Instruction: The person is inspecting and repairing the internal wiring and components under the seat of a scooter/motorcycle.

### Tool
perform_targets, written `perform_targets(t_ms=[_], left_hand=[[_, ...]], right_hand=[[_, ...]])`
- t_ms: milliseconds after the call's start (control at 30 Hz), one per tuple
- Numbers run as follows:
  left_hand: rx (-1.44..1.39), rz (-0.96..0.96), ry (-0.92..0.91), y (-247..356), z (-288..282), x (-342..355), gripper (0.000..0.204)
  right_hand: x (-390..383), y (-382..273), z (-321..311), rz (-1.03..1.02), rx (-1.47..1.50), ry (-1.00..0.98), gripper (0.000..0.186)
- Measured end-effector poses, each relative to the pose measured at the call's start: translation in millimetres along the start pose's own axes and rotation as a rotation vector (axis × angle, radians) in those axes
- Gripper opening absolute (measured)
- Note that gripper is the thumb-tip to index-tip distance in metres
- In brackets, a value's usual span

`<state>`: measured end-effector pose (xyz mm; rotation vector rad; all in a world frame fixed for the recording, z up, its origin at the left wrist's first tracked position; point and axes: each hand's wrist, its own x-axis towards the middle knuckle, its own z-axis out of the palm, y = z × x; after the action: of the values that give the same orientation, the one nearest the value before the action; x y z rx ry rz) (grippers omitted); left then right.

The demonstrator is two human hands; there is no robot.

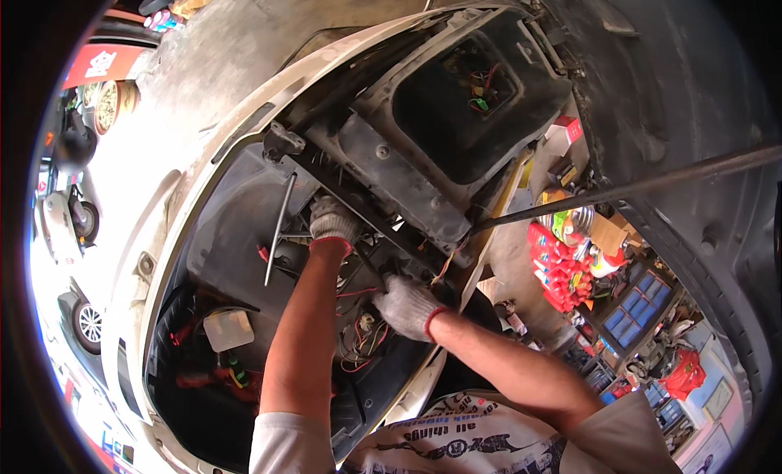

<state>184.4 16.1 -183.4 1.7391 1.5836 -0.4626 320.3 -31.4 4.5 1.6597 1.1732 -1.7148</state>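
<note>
My left hand (335,219), in a whitish knit glove with a red cuff, reaches down beside a dark metal crossbar (346,199) in the open vehicle compartment. Its fingertips are hidden among the parts there. Just left of it a thin silver rod (280,230) stands at a slant. My right hand (407,308), gloved the same way, is nearer to me, with its fingers curled at the lower end of a dark, narrow piece (369,266); what exactly it grips is unclear. Loose coloured wires (364,337) lie below and beside this hand.
A black seat-box tray (456,107) with a wire bundle and green connector lies beyond the crossbar. A dark prop rod (635,186) slants in from the right under a raised black panel (676,91). A whitish box (229,330) sits in the compartment's left. Red packages (558,266) lie on the right.
</note>
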Motion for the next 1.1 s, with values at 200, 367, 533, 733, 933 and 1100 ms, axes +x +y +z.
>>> perform_targets(t_ms=[200, 367, 533, 733, 933, 1100], left_hand=[[0.178, 0.079, 0.176, -26.1, 29.8, 4.5, 0.037], [0.234, 0.074, 0.358, -50.8, 56.6, 8.3, 0.036], [0.073, 0.126, 0.28, -23.7, 36.9, 15.6, 0.031], [0.101, 0.035, -0.001, -19.3, 21.1, 12.1, 0.031], [0.05, 0.115, 0.137, -2.9, -5.7, -2.1, 0.029], [0.067, 0.094, 0.238, -22.0, 13.8, -4.6, 0.026]], right_hand=[[20.1, 22.1, 21.9, -0.588, -0.712, -0.087, 0.027], [-11.5, 1.4, 58.6, -0.422, -0.535, 0.442, 0.019], [-1.7, -0.6, 48.8, -0.692, -1.211, 0.264, 0.019], [-10.1, -19.5, 42.4, -0.652, -1.296, 0.141, 0.019], [-3.7, -4.9, 58.6, -0.512, -1.187, 0.135, 0.02], [5.7, 4.4, 64.8, -0.269, -0.353, 0.378, 0.016]])
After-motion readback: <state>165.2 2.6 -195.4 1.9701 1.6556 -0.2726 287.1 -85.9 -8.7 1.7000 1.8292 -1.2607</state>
